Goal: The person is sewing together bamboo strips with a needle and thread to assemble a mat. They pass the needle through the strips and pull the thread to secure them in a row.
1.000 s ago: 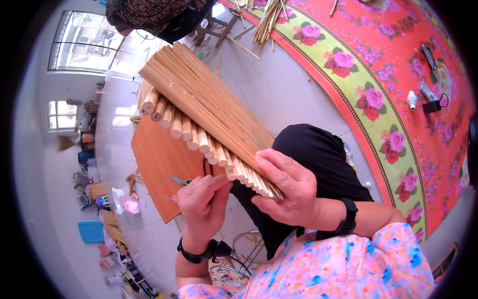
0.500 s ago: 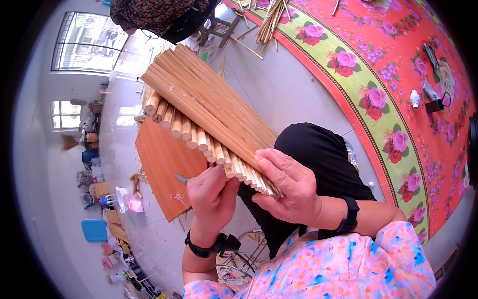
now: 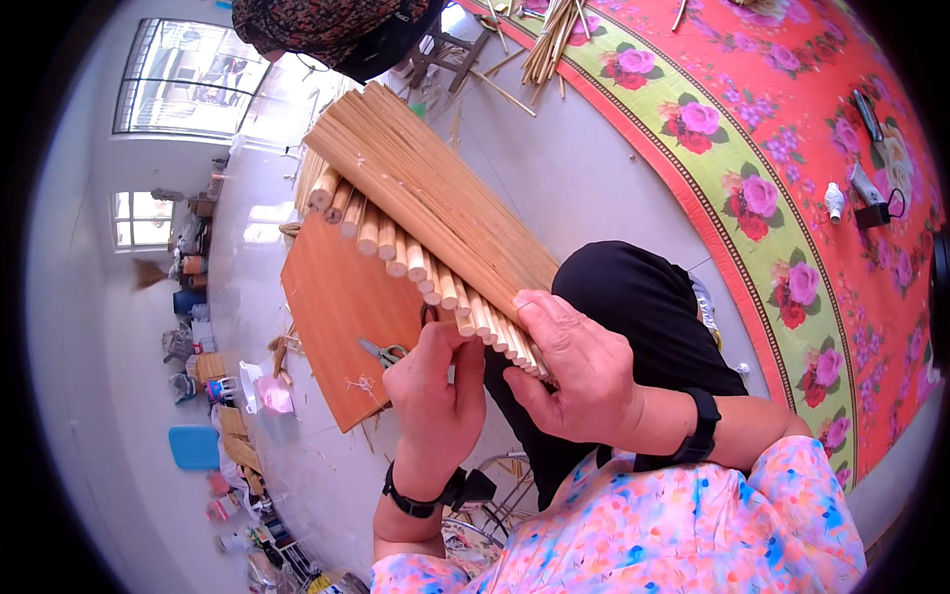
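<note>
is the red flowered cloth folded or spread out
Spread out: the red flowered cloth lies open, its green border running in one long band, loose sticks across its edge.

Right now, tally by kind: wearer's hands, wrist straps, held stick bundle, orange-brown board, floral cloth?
Hands: 2 (left hand, right hand)
Wrist straps: 2 (left strap, right strap)
Held stick bundle: 1
Board: 1
Cloth: 1
Total: 7

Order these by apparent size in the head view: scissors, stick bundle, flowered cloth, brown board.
1. flowered cloth
2. stick bundle, nearer the camera, so likely enlarged
3. brown board, partly hidden
4. scissors
</note>
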The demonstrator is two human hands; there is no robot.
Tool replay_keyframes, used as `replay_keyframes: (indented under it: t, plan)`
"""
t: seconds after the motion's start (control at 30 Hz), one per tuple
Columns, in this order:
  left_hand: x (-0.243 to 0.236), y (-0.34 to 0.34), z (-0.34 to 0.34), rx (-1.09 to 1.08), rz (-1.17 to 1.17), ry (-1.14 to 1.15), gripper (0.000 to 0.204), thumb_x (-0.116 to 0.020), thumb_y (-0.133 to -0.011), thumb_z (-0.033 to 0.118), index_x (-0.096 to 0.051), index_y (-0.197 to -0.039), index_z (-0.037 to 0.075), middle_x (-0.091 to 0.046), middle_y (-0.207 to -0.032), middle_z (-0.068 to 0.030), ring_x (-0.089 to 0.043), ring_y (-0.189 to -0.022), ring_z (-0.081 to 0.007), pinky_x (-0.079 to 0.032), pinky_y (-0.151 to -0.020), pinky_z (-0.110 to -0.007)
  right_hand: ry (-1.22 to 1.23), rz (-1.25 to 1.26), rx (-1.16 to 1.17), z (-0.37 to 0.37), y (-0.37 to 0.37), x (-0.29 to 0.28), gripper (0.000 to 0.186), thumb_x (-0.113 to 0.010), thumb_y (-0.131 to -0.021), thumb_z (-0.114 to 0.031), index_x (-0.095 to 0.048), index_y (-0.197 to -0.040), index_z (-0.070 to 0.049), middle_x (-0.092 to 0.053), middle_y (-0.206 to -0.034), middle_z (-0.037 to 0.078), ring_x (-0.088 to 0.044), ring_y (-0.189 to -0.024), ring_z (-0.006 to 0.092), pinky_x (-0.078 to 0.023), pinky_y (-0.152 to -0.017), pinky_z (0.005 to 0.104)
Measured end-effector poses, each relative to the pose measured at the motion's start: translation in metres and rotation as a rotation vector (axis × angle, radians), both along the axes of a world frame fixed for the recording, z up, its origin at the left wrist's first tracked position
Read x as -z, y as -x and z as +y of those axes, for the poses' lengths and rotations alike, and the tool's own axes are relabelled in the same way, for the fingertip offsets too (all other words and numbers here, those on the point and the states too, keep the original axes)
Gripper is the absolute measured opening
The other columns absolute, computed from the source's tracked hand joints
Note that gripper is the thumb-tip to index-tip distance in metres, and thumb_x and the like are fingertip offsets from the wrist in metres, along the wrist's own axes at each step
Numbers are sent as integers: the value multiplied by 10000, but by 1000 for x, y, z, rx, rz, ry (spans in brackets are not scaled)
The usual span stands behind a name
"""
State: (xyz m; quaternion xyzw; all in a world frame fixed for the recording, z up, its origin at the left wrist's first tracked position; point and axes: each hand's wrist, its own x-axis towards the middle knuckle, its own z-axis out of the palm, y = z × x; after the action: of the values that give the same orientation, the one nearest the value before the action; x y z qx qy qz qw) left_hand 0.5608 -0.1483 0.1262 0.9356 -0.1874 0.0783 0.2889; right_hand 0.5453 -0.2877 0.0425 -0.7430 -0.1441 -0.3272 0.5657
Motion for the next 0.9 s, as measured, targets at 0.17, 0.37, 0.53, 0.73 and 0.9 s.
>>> replay_keyframes:
  t: [0.17,0.37,0.53,0.73,0.9]
  plan:
    - [1,-2,-8,-19,-18,25,95,-616,-823,-58,-552,-862,0,-607,-700,-125,-644,-582,-265,-461,-514,-311,65,-27,22,-2,1,-4,514,-729,-766,-117,-531,-1155,154,-627,-1004,285,-665,-854,397,-569,-701,380]
    - [7,3,-22,-144,-9,65,225,-599,-831,-43,-469,-1009,0,-629,-688,-135,-667,-602,-273,-486,-526,-320,95,-45,20,-4,-1,-3,508,-728,-760,-103,-528,-1137,173,-630,-989,288,-671,-835,389,-571,-686,374]
    - [2,5,-29,-169,40,159,310,-558,-851,-42,-389,-1106,10,-656,-729,-175,-686,-660,-313,-499,-552,-344,118,-73,10,-4,0,-5,496,-717,-751,-83,-531,-1127,182,-632,-983,295,-672,-831,399,-572,-693,378]
    - [-8,4,-18,-102,104,84,266,-524,-880,7,-393,-1111,21,-660,-760,-184,-664,-695,-378,-488,-602,-468,113,-77,-17,0,2,-6,466,-693,-746,-46,-528,-1132,156,-629,-998,298,-672,-835,393,-570,-692,379]
    - [-57,-28,4,-223,-198,-120,576,-615,-798,-47,-373,-1315,33,-525,-1295,-204,-574,-1109,-359,-480,-867,-389,54,48,-35,1,6,-18,451,-662,-757,-24,-513,-1161,109,-631,-985,268,-658,-829,387,-550,-707,403]
